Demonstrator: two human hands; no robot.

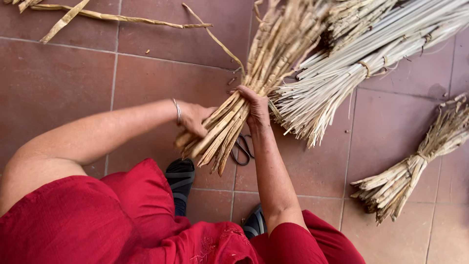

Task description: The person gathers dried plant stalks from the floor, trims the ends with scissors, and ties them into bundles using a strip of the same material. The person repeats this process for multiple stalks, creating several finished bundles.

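On the tiled floor (58,83) I see the big dried stalk bundle (254,83) mid-floor. My left hand (195,117) and right hand (256,110) are both clamped round its lower end; I'd grip evenly, clear of the scissors (242,149).

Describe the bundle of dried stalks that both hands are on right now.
The bundle of stalks is thick, tan, dry and reed-like, made of many flat stems. It slants from upper right down to lower left, cut ends splayed above the tiled floor. The left hand grips near those ends; the right hand clasps it higher up.
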